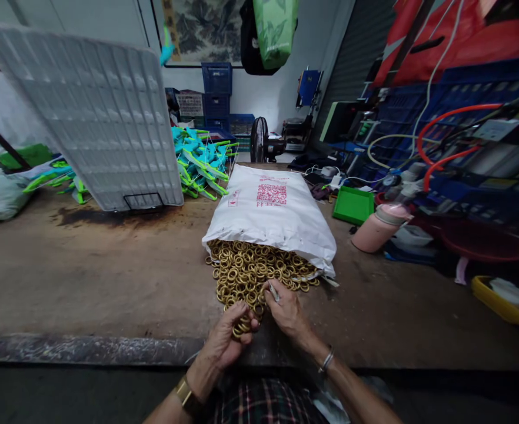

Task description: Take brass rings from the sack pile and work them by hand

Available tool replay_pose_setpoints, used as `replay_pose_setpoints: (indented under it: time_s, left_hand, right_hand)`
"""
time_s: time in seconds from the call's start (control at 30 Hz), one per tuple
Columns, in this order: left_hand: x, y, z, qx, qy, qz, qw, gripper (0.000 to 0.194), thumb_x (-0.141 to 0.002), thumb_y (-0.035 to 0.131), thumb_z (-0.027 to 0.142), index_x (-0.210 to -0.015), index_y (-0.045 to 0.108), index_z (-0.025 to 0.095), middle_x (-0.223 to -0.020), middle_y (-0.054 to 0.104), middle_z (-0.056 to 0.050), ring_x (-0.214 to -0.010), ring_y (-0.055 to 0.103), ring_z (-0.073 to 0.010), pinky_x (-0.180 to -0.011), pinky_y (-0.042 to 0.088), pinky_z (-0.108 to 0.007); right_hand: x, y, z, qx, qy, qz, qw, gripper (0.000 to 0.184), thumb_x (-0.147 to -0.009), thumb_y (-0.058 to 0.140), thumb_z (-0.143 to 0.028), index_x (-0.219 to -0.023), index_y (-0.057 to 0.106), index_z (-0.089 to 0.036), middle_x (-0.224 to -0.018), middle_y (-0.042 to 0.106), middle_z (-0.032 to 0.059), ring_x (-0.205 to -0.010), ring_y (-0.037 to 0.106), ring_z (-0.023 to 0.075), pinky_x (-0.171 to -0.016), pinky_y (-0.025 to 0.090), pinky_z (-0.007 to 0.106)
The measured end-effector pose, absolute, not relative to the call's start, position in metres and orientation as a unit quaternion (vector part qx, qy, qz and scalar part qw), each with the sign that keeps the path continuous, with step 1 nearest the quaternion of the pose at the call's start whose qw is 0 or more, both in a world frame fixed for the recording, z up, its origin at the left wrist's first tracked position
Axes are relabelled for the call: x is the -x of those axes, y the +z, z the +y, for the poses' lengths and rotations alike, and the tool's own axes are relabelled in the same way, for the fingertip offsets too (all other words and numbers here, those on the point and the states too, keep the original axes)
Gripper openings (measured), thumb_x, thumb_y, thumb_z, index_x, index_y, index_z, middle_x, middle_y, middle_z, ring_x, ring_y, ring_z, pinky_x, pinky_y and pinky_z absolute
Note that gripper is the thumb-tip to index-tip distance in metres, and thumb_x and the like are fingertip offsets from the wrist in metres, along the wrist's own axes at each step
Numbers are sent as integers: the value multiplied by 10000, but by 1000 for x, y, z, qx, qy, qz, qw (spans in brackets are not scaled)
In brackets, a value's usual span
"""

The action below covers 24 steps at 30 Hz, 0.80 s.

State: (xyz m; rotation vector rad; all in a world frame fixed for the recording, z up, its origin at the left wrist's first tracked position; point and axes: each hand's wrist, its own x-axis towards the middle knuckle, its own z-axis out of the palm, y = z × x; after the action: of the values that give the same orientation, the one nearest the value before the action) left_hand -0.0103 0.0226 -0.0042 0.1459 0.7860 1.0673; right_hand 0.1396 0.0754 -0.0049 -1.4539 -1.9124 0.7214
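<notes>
Brass-coloured rings [253,274] everywhere, spilling out of the open mouth of a white sack [270,215] lying flat on the worn brown workbench [109,277]. The left hand [226,338] is curled shut around a little stack of those rings right at the near edge of the pile. The right hand [286,309] is pinched closed on a thin silvery thing, maybe a wire or pin, can't really tell what it is, and it's resting on the rings just beside the left.

What I'd worry about: the stack in the left hand looks loosely held, so one slip of the thumb and they scatter back into the heap or roll off the front edge of the bench, which is right there under the wrists. The pile itself is loose too, so a nudge from either wrist could send rings over the edge
</notes>
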Motion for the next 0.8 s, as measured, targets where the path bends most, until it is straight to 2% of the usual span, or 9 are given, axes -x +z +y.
replay_pose_setpoints:
  time_s: [0.2, 0.37, 0.47, 0.57, 0.7, 0.8]
  left_hand:
    - [0, 0, 20, -185, 497, 432, 729, 329, -668, 703, 410, -728, 494, 163, -632, 494, 49, -504, 489, -51, -351, 226, -118]
    - [-2, -2, 18, -247, 469, 454, 716, 389, -663, 663, 513, -753, 529, 159, -624, 497, 40, -475, 439, -46, -363, 195, -129]
    - [1, -5, 19, -289, 478, 470, 684, 380, -680, 641, 523, -730, 549, 158, -560, 480, 43, -439, 388, -49, -366, 197, -149]
    - [4, -2, 18, -370, 472, 514, 614, 355, -733, 594, 502, -663, 575, 155, -511, 475, 39, -412, 345, -54, -388, 238, -179]
    - [5, 5, 17, -472, 474, 521, 530, 295, -779, 559, 409, -637, 626, 159, -550, 528, 13, -502, 420, -87, -485, 324, -197]
    - [4, 8, 15, -483, 475, 515, 525, 246, -764, 573, 373, -658, 636, 160, -562, 541, 10, -534, 441, -98, -526, 347, -203]
  right_hand:
    - [-140, 4, 61, 473, 272, -778, 311, 205, -808, 409, -163, -899, 590, -187, -857, 635, 55, -790, 553, 161, -735, 411, 264]
    - [-136, 6, 55, 439, 278, -808, 277, 224, -769, 423, -113, -875, 604, -193, -850, 631, 51, -793, 541, 165, -729, 404, 271]
    - [-131, 5, 55, 474, 348, -751, 301, 162, -809, 424, -200, -808, 584, -182, -769, 609, 27, -711, 525, 139, -669, 402, 253]
    - [-127, 3, 55, 508, 452, -663, 312, 205, -815, 439, -310, -699, 538, -174, -635, 544, -10, -592, 476, 105, -565, 381, 222]
    - [-126, 2, 49, 514, 629, -505, 292, 325, -798, 423, -491, -671, 454, -194, -523, 442, -69, -363, 272, 47, -354, 227, 189]
    - [-125, 1, 45, 506, 684, -434, 297, 363, -739, 477, -562, -706, 435, -202, -501, 412, -96, -316, 189, 26, -306, 149, 174]
